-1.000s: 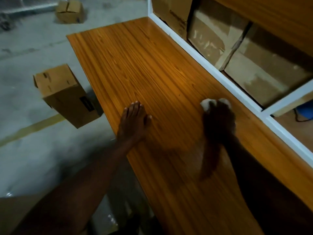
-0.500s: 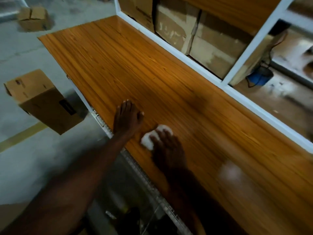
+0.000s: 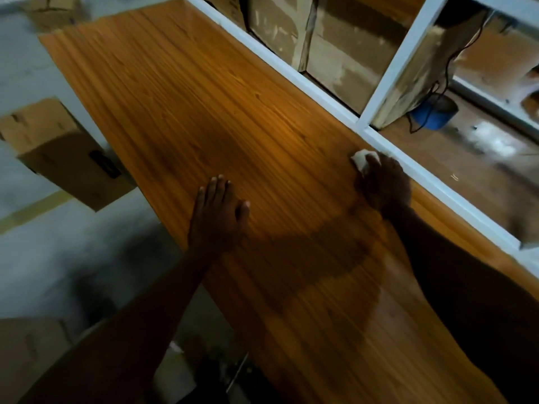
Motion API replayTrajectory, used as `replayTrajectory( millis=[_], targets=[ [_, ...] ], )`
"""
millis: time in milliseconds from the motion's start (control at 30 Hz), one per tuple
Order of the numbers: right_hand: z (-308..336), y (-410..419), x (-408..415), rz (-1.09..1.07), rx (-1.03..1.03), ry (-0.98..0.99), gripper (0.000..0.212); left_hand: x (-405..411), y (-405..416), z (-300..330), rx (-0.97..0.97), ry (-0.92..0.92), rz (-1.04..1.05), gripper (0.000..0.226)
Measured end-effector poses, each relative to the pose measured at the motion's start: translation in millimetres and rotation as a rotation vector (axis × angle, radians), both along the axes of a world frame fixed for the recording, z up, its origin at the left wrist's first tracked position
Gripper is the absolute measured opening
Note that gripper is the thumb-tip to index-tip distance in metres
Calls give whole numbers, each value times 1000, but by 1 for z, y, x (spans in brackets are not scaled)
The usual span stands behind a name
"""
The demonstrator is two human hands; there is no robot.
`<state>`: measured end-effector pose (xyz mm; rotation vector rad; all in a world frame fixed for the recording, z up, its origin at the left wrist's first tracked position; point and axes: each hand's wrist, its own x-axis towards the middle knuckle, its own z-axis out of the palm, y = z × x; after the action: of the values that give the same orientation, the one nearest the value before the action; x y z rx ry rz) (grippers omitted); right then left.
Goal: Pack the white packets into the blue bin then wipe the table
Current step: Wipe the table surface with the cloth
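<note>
Wooden table: left hand flat, fingers straight & together; right hand w/ fingers curled over white cloth poking out past fingertips.

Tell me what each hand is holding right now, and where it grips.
The right hand presses a white cloth on the table, covering all but its far end. The left hand lies flat, holding nothing.

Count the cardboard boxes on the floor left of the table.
3 in view: one cardboard box beside the table's left edge, a blurred one at the far top left, and part of another at the bottom left. More may lie out of frame.
</note>
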<state>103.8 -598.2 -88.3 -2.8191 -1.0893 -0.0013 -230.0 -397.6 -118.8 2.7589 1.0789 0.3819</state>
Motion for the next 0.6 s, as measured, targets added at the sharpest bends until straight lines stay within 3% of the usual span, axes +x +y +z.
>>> replayTrajectory(
  millis=[133, 400, 533, 600],
  targets=[
    [1, -6, -84, -14, 41, 30, 50, -2, 2, 3, 0, 41, 3, 69],
    [-25, -80, -363, 215, 65, 94, 59, -8, 0, 11, -68, 51, -44, 69],
    [-26, -128, -388, 429, 92, 125, 57, -14, -23, 14, -89, 80, -78, 66],
    [-25, -138, -359, 366, 79, 104, 57, -18, -55, 13, -94, 74, -124, 65]
  ],
)
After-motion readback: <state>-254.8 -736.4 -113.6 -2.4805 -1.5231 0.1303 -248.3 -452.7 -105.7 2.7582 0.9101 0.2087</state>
